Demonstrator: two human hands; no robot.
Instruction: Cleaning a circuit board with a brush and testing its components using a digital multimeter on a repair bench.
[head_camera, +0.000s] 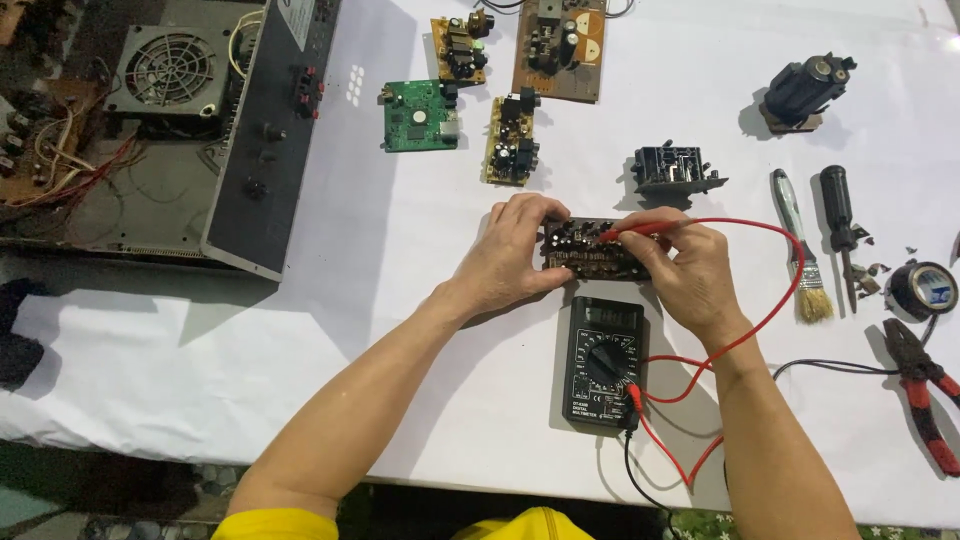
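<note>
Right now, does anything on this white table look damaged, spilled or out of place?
Yes. Small dark broken bits lie scattered beside the black-handled screwdriver and the roll of black tape. At the left, the grey metal device case stands open, with loose red wires showing.

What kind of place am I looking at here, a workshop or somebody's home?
Likely an electronics repair bench, though home or shop is unclear: a multimeter sits by the hands, loose circuit boards lie on the white-covered table, and an opened amplifier chassis stands at the far left.
</note>
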